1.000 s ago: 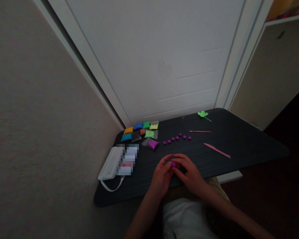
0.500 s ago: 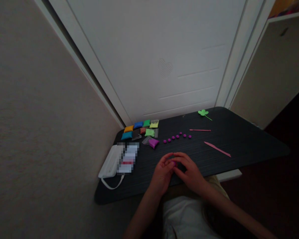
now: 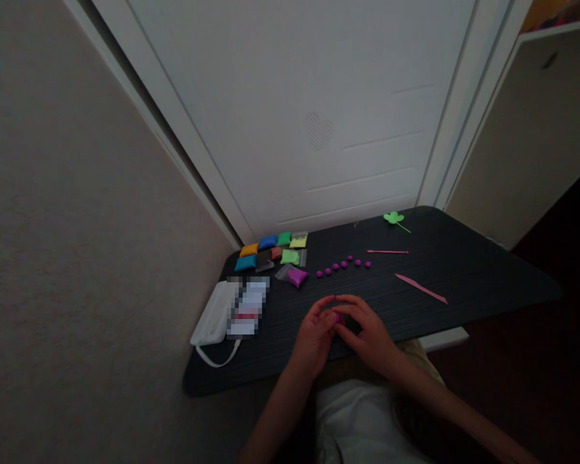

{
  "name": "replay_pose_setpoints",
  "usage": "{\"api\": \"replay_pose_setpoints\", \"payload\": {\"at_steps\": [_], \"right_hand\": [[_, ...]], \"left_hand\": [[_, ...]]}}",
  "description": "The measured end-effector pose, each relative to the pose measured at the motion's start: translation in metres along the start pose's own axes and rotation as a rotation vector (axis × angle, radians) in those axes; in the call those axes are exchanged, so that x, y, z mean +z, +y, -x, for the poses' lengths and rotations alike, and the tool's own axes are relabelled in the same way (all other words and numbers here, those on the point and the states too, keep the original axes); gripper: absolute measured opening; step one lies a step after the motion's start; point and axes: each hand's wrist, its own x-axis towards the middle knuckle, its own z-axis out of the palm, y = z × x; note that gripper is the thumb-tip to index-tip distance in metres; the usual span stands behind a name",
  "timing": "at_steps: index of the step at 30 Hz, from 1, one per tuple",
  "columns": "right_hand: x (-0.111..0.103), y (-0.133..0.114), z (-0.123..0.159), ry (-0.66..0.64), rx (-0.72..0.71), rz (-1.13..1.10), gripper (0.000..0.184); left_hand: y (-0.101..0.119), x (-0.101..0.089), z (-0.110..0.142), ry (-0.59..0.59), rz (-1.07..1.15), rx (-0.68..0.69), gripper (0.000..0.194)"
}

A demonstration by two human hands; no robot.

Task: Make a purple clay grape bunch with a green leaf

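Note:
A small piece of purple clay (image 3: 337, 318) shows between my hands, just above the near part of the dark table (image 3: 280, 354). My left hand (image 3: 318, 332) pinches it between thumb and fingers. From the other side my right hand (image 3: 365, 325) curves toward it, its thumb and fingertips close to the clay; whether they press on it is hard to make out. The fingertips of both hands meet at the top. Beyond them several purple clay balls (image 3: 344, 265) lie in an uneven row. An opened bag of purple clay (image 3: 297, 278) rests left of that row.
Several bags of coloured clay (image 3: 269, 242) are grouped at the back left. In front of them lie a white case (image 3: 216, 314) and a blurred phone-like object (image 3: 249, 308). Rightward are a pink knife (image 3: 421, 288), a thin pink tool (image 3: 387, 252) and a green clover shape (image 3: 394, 218).
Almost nothing differs. The fingers around the purple clay have shifted very slightly, and the view has tilted a little.

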Motion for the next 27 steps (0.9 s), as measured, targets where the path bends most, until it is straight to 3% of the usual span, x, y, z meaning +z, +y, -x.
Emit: {"api": "replay_pose_setpoints", "payload": {"at_steps": [27], "right_hand": [[0.0010, 0.0002, 0.0002, 0.015, 0.014, 0.006, 0.025]], "left_hand": [[0.0020, -0.0001, 0.0009, 0.016, 0.026, -0.027, 0.033]]}}
